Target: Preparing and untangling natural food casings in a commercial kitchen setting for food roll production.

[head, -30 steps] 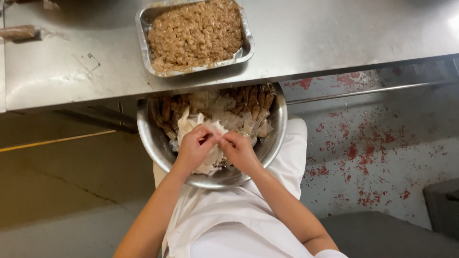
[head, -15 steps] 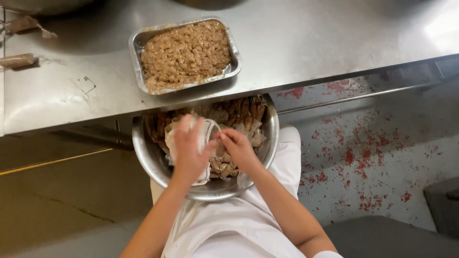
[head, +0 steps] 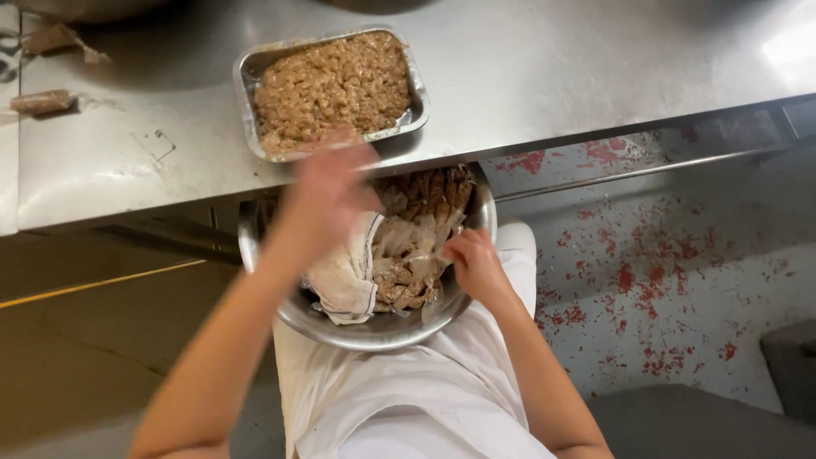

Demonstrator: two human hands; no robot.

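My left hand (head: 327, 191) is raised over the far rim of the steel bowl (head: 374, 331), motion-blurred; looks empty, fingers loosely spread, but grip state can't be confirmed w/ that blur. My right hand (head: 474, 265) is down inside the bowl at its right side, fingers pinched narrow on a thin pale wrapper sheet (head: 416, 246) among the contents.

Bowl sits on my lap against white clothing, tucked partly under the table (head: 552, 76) edge. My read: that keeps it close and steady w/o needing a hand on it. Contents: brown stick-like pieces (head: 429, 194) at the far side, loose pale wrappers in the middle, and a white cloth (head: 344, 272) draped over the near-left rim, probably for wiping fingers.

On the table, directly above the bowl, a foil tray (head: 252, 72) holds a brown crumbly mix (head: 331, 85). It sits just back from the table edge, so reach from bowl to tray is short. Far left on the table: two brown wrapped pieces (head: 41, 100), well apart from the tray. Floor (head: 680, 280) at right is grey w/ red speckles.
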